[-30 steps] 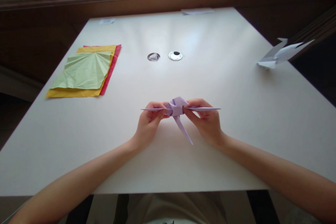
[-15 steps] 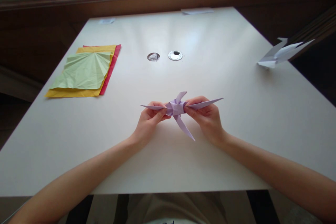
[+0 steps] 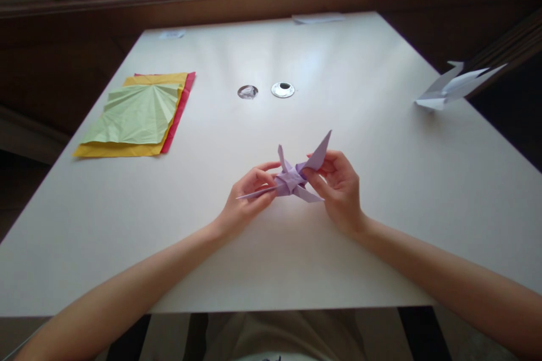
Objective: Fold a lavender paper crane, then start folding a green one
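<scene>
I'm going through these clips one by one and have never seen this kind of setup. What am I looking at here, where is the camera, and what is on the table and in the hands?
There is no machine here: a person works with two bare hands. The single camera sits on the person's head and looks forward and down, so both forearms reach in from the bottom. The left hand and right hand each pinch one side of a folded lilac paper figure with pointed flaps, held just above the white table. To the left lies a stack of green, yellow and red paper sheets. A folded white paper piece sits at the right edge, and two round metal fittings are set mid-table.
</scene>
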Tool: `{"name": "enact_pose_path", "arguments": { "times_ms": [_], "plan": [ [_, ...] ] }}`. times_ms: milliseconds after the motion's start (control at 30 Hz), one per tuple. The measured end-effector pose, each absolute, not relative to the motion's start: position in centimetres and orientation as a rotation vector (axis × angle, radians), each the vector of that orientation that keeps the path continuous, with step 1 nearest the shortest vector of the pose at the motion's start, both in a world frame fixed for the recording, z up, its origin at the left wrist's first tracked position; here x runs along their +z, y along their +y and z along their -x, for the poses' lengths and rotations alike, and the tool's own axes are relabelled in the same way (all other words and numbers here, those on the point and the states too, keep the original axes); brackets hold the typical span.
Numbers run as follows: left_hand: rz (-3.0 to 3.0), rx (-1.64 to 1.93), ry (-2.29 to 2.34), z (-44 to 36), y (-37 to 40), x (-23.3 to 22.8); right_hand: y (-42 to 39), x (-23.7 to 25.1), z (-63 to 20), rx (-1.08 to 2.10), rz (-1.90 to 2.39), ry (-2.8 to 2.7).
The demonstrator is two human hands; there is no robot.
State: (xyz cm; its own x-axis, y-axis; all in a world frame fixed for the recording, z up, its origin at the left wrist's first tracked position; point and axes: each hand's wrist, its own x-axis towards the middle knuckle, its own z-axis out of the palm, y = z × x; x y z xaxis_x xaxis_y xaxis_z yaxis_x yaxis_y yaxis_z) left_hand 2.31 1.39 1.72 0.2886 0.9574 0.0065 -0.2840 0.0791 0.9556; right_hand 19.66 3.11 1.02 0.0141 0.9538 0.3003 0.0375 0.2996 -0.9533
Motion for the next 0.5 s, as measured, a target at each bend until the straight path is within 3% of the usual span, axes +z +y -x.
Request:
{"name": "enact_pose_path", "arguments": {
  "times_ms": [500],
  "plan": [
    [-1.141, 1.162, 0.915, -2.35, 1.36, 1.62, 2.66, 0.62, -19.57, 0.735, 1.082, -1.476]
  ]
}}
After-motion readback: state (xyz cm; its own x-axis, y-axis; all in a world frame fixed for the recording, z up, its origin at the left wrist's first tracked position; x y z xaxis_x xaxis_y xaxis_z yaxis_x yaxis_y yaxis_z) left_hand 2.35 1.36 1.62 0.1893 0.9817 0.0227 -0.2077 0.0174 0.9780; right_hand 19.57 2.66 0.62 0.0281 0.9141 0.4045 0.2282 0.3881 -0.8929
